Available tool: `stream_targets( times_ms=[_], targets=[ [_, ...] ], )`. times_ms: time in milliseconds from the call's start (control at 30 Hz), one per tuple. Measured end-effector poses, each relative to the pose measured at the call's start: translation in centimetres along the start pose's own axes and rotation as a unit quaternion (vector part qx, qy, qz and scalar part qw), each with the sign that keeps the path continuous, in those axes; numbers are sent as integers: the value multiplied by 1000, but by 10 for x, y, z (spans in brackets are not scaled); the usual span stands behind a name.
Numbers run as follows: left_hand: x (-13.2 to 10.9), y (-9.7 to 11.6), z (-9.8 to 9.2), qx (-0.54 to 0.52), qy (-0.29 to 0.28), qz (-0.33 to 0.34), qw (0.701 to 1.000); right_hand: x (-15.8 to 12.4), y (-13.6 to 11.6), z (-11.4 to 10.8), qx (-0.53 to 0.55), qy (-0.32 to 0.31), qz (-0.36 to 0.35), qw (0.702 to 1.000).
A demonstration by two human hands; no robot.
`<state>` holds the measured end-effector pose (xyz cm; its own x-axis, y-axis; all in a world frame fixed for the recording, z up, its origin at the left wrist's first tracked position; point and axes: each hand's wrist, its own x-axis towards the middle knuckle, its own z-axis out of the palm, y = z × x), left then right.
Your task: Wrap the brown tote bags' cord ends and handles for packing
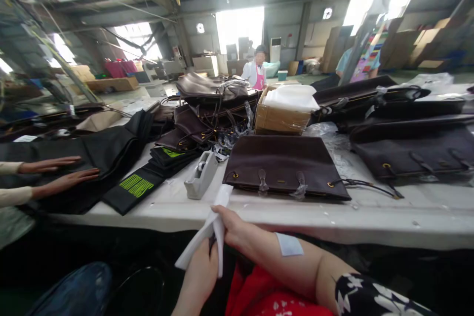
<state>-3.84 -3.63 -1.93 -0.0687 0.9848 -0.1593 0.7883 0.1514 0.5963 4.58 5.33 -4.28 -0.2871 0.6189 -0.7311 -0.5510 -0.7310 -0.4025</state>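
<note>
Low in the middle of the view, my left hand [202, 266] and my right hand [231, 227] both grip a strip of white paper or cloth [217, 212], fingers closed round it, just below the front edge of the white table [370, 207]. A small white plaster sits on my right forearm. Straight ahead on the table lies a flat dark brown leather bag [283, 165] with clear-wrapped strap tabs. A grey tape dispenser [202, 175] stands to its left.
A co-worker's two hands [59, 173] press flat on black fabric bags [107, 158] at the left. More brown bags [207, 108] are piled behind, beside a cardboard box [283, 113]. Dark bags [411, 148] lie at the right. A person in white stands far back.
</note>
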Motion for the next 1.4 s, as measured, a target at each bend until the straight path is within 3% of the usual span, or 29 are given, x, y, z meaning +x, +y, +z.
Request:
stream_targets(
  times_ms=[300, 467, 633, 733, 900, 1067, 1200, 1333, 1400],
  targets=[
    [-20, 17, -2, 27, 71, 38, 996, 1, -20, 5, 10, 6, -3, 1000],
    [-35, 19, -7, -2, 92, 70, 993, 16, -41, 4, 38, 17, -96, 994],
    [-43, 16, -11, -31, 98, 82, 991, 37, -52, 1, 35, 31, -136, 990],
    [-39, 5, 0, -75, 77, 59, 992, 52, -50, -7, 27, 31, -147, 988],
    [-26, -25, 26, -193, 25, -58, 979, 73, -41, -22, 23, 8, -154, 988],
    [-8, -40, 24, -304, -53, -155, 938, 81, -36, -26, 25, -6, -176, 984],
    [6, -40, 14, -372, -75, -243, 893, 78, -34, -28, 25, -18, -184, 982],
    [14, -31, 20, -510, -122, -249, 814, 73, -35, -30, 17, -29, -184, 982],
    [17, -25, 27, -564, -112, -250, 779, 69, -37, -29, 11, -29, -178, 984]
  ],
)
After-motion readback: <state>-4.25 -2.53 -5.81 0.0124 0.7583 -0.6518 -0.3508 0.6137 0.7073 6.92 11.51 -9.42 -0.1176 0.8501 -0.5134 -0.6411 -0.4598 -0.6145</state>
